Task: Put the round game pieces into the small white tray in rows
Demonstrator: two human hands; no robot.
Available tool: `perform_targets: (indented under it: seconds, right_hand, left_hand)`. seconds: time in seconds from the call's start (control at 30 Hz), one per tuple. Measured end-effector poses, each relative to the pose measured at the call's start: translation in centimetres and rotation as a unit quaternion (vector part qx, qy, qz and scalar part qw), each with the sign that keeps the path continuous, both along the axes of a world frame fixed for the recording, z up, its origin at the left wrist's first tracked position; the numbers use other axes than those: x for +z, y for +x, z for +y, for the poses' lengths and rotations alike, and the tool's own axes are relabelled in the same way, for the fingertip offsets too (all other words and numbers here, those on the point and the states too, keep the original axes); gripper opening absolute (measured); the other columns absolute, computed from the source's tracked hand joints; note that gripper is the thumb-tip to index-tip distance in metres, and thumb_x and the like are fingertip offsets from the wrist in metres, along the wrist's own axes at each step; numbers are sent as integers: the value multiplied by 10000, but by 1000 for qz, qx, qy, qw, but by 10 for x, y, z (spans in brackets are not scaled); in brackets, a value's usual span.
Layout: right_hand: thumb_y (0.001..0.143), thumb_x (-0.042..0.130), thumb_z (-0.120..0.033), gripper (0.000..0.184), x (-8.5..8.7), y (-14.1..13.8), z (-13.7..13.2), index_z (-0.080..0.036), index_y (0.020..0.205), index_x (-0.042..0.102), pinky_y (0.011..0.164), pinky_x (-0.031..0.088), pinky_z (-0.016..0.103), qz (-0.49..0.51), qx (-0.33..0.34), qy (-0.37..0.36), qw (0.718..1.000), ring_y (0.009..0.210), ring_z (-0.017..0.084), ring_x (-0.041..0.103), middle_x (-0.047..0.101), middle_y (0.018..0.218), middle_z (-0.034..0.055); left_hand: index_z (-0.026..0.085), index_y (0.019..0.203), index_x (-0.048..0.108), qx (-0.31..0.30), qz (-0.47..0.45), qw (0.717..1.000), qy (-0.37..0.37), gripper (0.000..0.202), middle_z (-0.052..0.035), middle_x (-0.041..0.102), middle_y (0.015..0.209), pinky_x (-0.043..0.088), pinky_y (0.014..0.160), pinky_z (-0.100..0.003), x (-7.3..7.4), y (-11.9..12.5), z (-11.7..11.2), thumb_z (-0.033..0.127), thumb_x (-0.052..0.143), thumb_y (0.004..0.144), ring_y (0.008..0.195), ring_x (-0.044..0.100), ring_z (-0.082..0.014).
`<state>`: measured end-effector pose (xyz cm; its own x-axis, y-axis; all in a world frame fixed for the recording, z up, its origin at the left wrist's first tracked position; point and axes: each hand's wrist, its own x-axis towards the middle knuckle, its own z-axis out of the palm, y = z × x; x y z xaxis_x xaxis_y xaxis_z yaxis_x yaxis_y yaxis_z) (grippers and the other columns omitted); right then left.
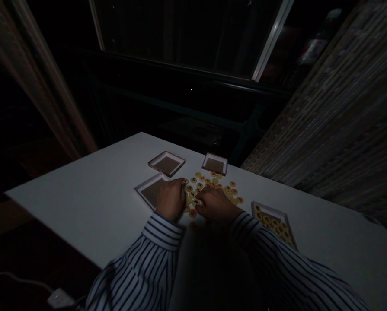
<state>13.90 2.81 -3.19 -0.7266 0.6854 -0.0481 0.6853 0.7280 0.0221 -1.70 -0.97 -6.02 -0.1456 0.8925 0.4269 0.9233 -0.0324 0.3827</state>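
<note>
Round wooden xiangqi pieces (pixel 192 194) with red or black characters lie in a loose heap on the white table. My left hand (pixel 170 199) is curled at the heap's left side, fingers bent down beside the pieces; what they hold, if anything, is hidden. It partly covers a shallow box lid or tray (pixel 144 194). From the right, my right hand (pixel 217 206) reaches over the heap, with thumb and forefinger closing round a piece marked in black (pixel 196 202). Its other fingers are folded and cover part of the heap.
Two shallow trays, one at the back left (pixel 166 164) and one at the back right (pixel 214 165), stand behind the heap. Another tray (pixel 286 216) at right holds several pieces in rows. A bead curtain (pixel 336 116) hangs beyond the table's right edge (pixel 310 194).
</note>
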Motion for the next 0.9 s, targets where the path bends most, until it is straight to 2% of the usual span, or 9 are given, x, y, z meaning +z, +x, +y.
perform_targets:
  seconds: [0.17, 0.33, 0.63, 0.9]
  right_hand:
    - [808, 440, -389, 287, 5, 8, 1, -175, 913, 598, 793, 322, 315, 36, -14, 28, 999, 941, 214, 516, 611, 958, 84]
    - [790, 469, -392, 266, 15, 17, 2, -171, 887, 582, 711, 328, 289, 34, -45, 31, 998, 860, 195, 534, 618, 935, 69]
    - [784, 482, -404, 259, 28, 29, -3, -169, 857, 562, 686, 297, 271, 62, -67, 48, 995, 778, 175, 534, 618, 850, 53]
    - [776, 499, -382, 238, 38, 53, -16, -167, 862, 553, 657, 300, 258, 97, -89, 65, 989, 730, 158, 529, 612, 785, 38]
  left_hand:
    - [160, 1121, 528, 37, 10, 999, 14, 341, -106, 643, 995, 440, 792, -335, 0, 0, 0, 180, 364, 823, 916, 586, -232]
    - [153, 1125, 524, 36, 13, 999, 12, 346, -110, 641, 998, 436, 799, -327, 0, 1, 0, 186, 352, 827, 921, 586, -227]
    - [157, 1109, 541, -6, -16, 999, 36, 339, -96, 638, 1022, 435, 835, -336, 0, 9, 0, 178, 361, 822, 942, 578, -223]
    - [153, 1074, 569, -74, -130, 986, 71, 323, -81, 630, 1063, 432, 893, -334, -1, 27, -2, 212, 357, 838, 985, 571, -191]
